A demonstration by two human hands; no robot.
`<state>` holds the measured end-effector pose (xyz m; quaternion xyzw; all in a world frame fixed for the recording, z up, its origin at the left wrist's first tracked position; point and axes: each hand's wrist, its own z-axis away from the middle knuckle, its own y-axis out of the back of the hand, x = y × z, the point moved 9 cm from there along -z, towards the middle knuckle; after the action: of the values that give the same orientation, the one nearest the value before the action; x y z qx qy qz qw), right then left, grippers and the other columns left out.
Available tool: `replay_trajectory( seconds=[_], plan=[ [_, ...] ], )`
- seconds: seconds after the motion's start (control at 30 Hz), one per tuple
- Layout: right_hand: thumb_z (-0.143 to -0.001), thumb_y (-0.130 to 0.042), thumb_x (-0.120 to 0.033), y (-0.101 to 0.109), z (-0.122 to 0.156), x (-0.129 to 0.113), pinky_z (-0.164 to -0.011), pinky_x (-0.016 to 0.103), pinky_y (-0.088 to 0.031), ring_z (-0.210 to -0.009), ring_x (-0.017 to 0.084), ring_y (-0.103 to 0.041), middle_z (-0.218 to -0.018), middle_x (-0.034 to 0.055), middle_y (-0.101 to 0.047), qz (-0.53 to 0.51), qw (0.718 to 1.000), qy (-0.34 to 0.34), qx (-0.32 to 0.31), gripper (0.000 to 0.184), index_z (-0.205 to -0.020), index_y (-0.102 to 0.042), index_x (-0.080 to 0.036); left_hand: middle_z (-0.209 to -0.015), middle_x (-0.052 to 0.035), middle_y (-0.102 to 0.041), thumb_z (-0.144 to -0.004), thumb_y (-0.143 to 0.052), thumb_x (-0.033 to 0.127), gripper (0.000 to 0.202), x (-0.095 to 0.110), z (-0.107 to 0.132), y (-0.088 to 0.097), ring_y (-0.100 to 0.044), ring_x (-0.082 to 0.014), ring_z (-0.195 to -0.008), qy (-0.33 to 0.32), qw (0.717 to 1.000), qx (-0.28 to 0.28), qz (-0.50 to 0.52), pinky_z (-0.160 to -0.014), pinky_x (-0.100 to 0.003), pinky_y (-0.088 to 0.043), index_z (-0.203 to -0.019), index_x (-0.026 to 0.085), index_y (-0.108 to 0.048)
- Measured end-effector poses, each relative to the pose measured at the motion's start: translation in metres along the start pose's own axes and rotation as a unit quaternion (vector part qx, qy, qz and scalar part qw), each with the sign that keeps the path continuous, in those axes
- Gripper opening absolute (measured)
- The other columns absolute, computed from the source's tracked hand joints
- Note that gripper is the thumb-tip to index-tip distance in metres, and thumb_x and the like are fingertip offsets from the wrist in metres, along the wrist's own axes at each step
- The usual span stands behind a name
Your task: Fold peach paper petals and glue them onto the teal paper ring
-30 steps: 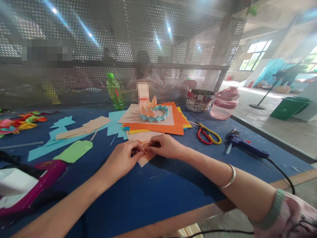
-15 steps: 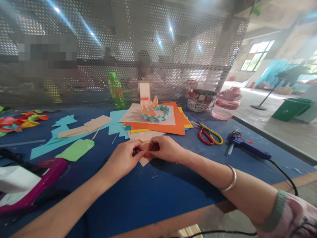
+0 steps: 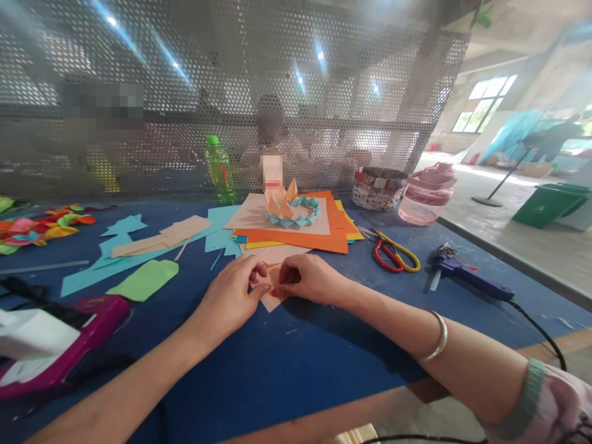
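Low at the table's middle, both hands are at a small piece of peach paper [image 3: 272, 301], its lower corner pointing toward me. My left hand [image 3: 238, 285] has its fingers curled and its thumb on the paper's left side, with a small gap between thumb and forefinger. On the paper's other side, my right hand [image 3: 309, 280] pinches it between thumb and fingers. Much of the paper is hidden by the fingers. Just beyond stands a folded-paper ring [image 3: 296, 214] of blue points with peach points at its left, on a stack of coloured sheets [image 3: 319, 239].
Red-and-yellow-handled scissors [image 3: 395, 256] and a blue glue gun [image 3: 467, 271] lie at right. Behind them stand a round container [image 3: 379, 188] and a pink bottle [image 3: 426, 194]. A green bottle [image 3: 219, 169], paper scraps [image 3: 148, 280] and a magenta device [image 3: 99, 320] are at left.
My left thumb and forefinger have moved slightly apart and back to the left. My right hand stays at the paper. The whole view has shifted a little.
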<state>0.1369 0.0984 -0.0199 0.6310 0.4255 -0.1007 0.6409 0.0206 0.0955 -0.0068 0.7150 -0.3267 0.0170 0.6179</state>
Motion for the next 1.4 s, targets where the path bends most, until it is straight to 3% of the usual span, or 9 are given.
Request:
replay_trajectory(
  seconds=[0.3,0.57,0.77,0.87,1.27,1.4],
  plan=[
    [-0.07,-0.073,-0.029,0.0,0.001,0.0,-0.056,0.021,-0.034,-0.061,0.009,-0.051,-0.07,-0.0012,-0.063,0.001,1.0,-0.018,-0.012,0.017,-0.072,-0.062,-0.016,-0.081,-0.0007,-0.061,-0.072,-0.063,0.026,0.018,-0.008,-0.002,0.009,-0.058,-0.0224,-0.08,0.031,0.998,0.008,-0.054,-0.066,-0.032,-0.04,-0.075,0.023,-0.046],
    [-0.07,-0.075,-0.034,0.0,0.0,-0.001,-0.056,0.021,-0.033,-0.061,0.009,-0.051,-0.07,-0.0014,-0.063,-0.007,1.0,-0.008,-0.025,0.023,-0.071,-0.061,-0.016,-0.076,0.0016,-0.06,-0.071,-0.062,0.027,0.015,-0.013,-0.003,0.012,-0.059,-0.0198,-0.074,0.038,0.998,-0.008,-0.051,-0.063,-0.03,-0.039,-0.074,0.023,-0.048],
    [-0.071,-0.074,-0.034,0.0,0.0,0.001,-0.056,0.021,-0.034,-0.062,0.009,-0.052,-0.07,-0.0011,-0.063,-0.008,1.0,-0.011,-0.021,0.022,-0.073,-0.062,-0.016,-0.076,0.0021,-0.059,-0.071,-0.061,0.027,0.016,-0.002,-0.003,0.008,-0.056,-0.0179,-0.071,0.023,0.999,0.008,-0.037,-0.061,-0.028,-0.037,-0.074,0.023,-0.046],
    [-0.072,-0.073,-0.037,0.0,0.0,0.0,-0.055,0.021,-0.033,-0.061,0.009,-0.052,-0.069,-0.0011,-0.063,-0.007,1.0,-0.004,-0.02,0.025,-0.071,-0.061,-0.016,-0.076,0.0017,-0.059,-0.073,-0.058,0.027,0.013,0.001,-0.004,0.001,-0.055,-0.0168,-0.067,0.016,0.999,-0.012,-0.029,-0.06,-0.028,-0.037,-0.074,0.023,-0.047],
    [-0.07,-0.075,-0.033,0.001,-0.002,0.001,-0.057,0.02,-0.035,-0.063,0.009,-0.052,-0.073,-0.0014,-0.064,-0.011,1.0,0.004,-0.018,0.022,-0.077,-0.063,-0.016,-0.078,0.001,-0.062,-0.071,-0.061,0.03,0.016,-0.014,-0.008,0.004,-0.058,-0.0187,-0.071,0.027,0.998,-0.041,-0.037,-0.062,-0.029,-0.037,-0.074,0.023,-0.048],
    [-0.069,-0.075,-0.032,0.001,-0.002,0.001,-0.057,0.02,-0.035,-0.064,0.009,-0.053,-0.072,-0.0018,-0.064,-0.011,1.0,0.006,-0.025,0.022,-0.074,-0.063,-0.016,-0.077,0.0015,-0.059,-0.072,-0.058,0.027,0.012,-0.007,-0.006,0.005,-0.056,-0.0177,-0.071,0.013,1.0,-0.02,-0.013,-0.064,-0.029,-0.038,-0.073,0.022,-0.047]
  ],
)
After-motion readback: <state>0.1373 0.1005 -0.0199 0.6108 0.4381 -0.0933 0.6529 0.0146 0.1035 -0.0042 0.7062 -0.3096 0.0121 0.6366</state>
